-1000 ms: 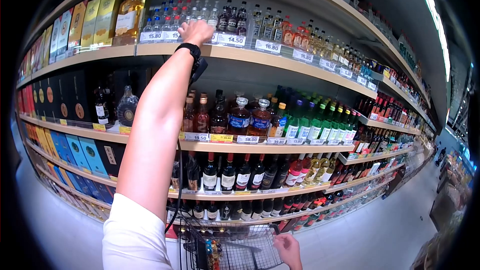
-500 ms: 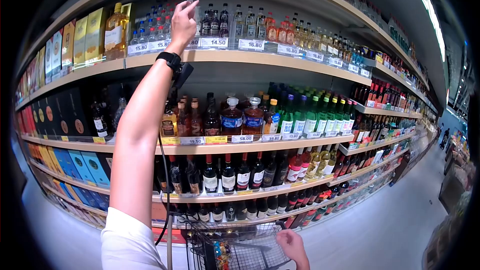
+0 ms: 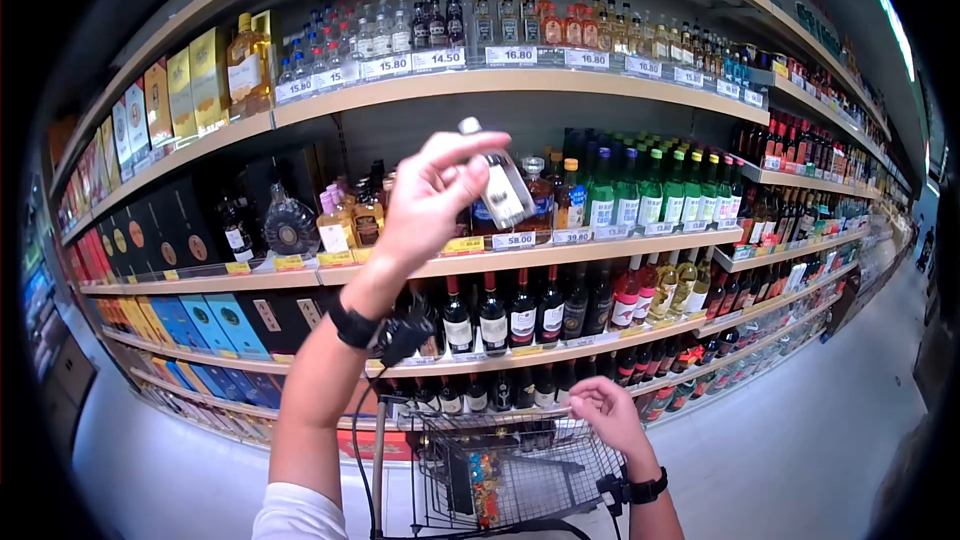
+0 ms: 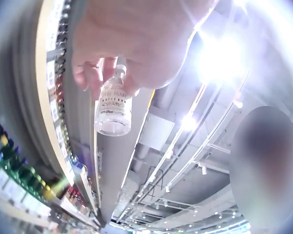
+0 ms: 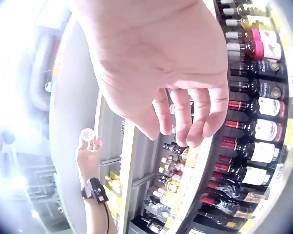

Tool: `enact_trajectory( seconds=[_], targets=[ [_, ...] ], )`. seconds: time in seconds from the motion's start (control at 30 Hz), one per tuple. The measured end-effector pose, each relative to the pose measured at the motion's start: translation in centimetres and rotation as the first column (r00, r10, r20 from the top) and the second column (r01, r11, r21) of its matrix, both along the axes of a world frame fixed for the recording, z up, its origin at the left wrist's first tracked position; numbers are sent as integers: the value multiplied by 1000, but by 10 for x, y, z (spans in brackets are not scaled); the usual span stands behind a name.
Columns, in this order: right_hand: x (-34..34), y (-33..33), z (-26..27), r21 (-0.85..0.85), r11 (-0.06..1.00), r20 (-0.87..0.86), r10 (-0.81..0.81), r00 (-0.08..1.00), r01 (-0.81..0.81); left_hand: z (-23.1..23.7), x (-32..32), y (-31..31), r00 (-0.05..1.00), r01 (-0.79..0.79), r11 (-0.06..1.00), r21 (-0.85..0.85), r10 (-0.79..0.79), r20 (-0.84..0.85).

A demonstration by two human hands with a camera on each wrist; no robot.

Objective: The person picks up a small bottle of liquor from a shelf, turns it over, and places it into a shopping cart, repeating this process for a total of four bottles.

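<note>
My left hand (image 3: 435, 202) pinches a small clear glass liquor bottle (image 3: 508, 198) near its neck, out in front of the middle shelf. The bottle has a pale cap and a printed label, and tilts in the head view. In the left wrist view this miniature bottle (image 4: 113, 114) shows its base, and the fingers are round its upper part. My right hand (image 3: 610, 415) hovers above the wire shopping cart (image 3: 575, 485), its fingers loosely bent and nothing in them. The right wrist view shows this hand (image 5: 161, 73) with its fingers hanging apart from the thumb.
Miniature bottles (image 3: 385, 35) line the upper shelf (image 3: 420, 90) behind price tags. Larger spirits and green bottles (image 3: 650, 195) stand on the shelf below, wine bottles (image 3: 490, 320) under that. Small colourful items (image 3: 487, 490) lie in the cart. A cable (image 3: 362, 460) hangs from the left wrist.
My left hand has come away from the upper-shelf miniatures, moving down and toward me with a small bottle in its fingers. The right hand has risen a little above the cart.
</note>
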State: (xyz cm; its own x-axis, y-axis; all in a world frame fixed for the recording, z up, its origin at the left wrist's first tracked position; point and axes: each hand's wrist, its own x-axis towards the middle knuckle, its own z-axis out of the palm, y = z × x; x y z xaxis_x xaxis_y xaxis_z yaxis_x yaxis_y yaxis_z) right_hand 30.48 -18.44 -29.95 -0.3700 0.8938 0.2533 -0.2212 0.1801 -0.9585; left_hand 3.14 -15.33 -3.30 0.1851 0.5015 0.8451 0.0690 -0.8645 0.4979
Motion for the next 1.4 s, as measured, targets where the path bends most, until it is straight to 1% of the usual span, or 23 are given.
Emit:
enact_trajectory(
  seconds=[0.07, 0.2, 0.27, 0.33, 0.4, 0.47, 0.53, 0.57, 0.6, 0.67, 0.7, 0.8, 0.87, 0.97, 1.07, 1.1, 1.17, 1.2, 1.23, 1.27, 1.33, 1.37, 1.4],
  targets=[
    [-4, 1, 14, 63, 998, -61, 20, 998, -16, -35, 12, -6, 996, 83, 987, -134, -81, 20],
    [-6, -5, 41, 143, 989, -137, 68, 988, -49, -93, 47, -10, 988, 152, 962, -227, -139, 73],
    [-6, -3, 49, 177, 981, -231, 118, 966, -78, -117, 67, -8, 990, 134, 955, -265, -141, -7],
    [-3, -4, 51, 135, 989, -322, 108, 940, -67, -137, 85, -5, 991, 58, 948, -314, -93, -96],
    [6, -3, 49, 133, 989, -293, 101, 951, -65, -148, 99, -7, 978, 12, 965, -262, -66, -200],
    [16, -5, 40, 72, 997, -284, 11, 959, 10, -150, 114, -19, 971, -76, 935, -346, -10, -240],
    [25, -7, 29, -6, 998, -412, 54, 910, -62, -162, 126, -21, 964, -113, 961, -251, 45, -260],
    [31, -6, 22, 20, 989, -460, 139, 877, -146, -166, 131, -22, 964, -100, 969, -227, 38, -262],
    [36, -10, 20, -16, 981, -501, 159, 851, -193, -169, 135, -23, 971, -75, 969, -236, 16, -240],
    [44, -14, 15, -7, 962, -574, 219, 789, -272, -190, 147, -22, 994, -20, 963, -268, -11, -112],
    [48, -16, 12, -12, 955, -582, 233, 779, -295, -195, 152, -27, 994, -19, 958, -287, -11, -105],
    [58, -20, 4, -19, 938, -597, 267, 756, -347, -207, 166, -33, 995, 85, 912, -401, -60, 73],
    [63, -24, -1, -35, 915, -623, 294, 725, -401, -209, 173, -38, 979, 195, 852, -485, -135, 155],
    [72, -30, -11, -90, 889, -656, 286, 699, -449, -213, 184, -42, 960, 263, 835, -483, -177, 217],
    [79, -34, -17, -81, 888, -652, 297, 698, -453, -218, 191, -49, 958, 272, 810, -519, -177, 227],
    [81, -35, -19, -92, 914, -609, 262, 748, -395, -220, 194, -50, 954, 284, 785, -551, -172, 246],
    [84, -33, -28, -95, 959, -516, 182, 837, -268, -228, 198, -49, 985, 169, 812, -559, -122, 120],
    [85, -33, -33, -102, 980, -473, 105, 875, -173, -232, 199, -49, 994, 113, 823, -556, -96, 59],
    [86, -35, -36, -114, 992, -374, -1, 928, -45, -229, 200, -50, 998, 46, 825, -563, -59, -5],
    [85, -37, -38, -111, 990, -270, -111, 957, 83, -232, 203, -49, 996, 85, 796, -599, -68, 51],
    [83, -42, -42, -88, 982, -193, -183, 964, 169, -240, 203, -46, 993, 111, 719, -686, -48, 111],
    [83, -43, -43, -72, 975, -156, -220, 963, 211, -244, 203, -45, 980, 173, 691, -702, -49, 193],
    [83, -45, -43, -64, 975, -163, -218, 962, 210, -247, 203, -44, 960, 236, 661, -712, -46, 276]
  ],
)
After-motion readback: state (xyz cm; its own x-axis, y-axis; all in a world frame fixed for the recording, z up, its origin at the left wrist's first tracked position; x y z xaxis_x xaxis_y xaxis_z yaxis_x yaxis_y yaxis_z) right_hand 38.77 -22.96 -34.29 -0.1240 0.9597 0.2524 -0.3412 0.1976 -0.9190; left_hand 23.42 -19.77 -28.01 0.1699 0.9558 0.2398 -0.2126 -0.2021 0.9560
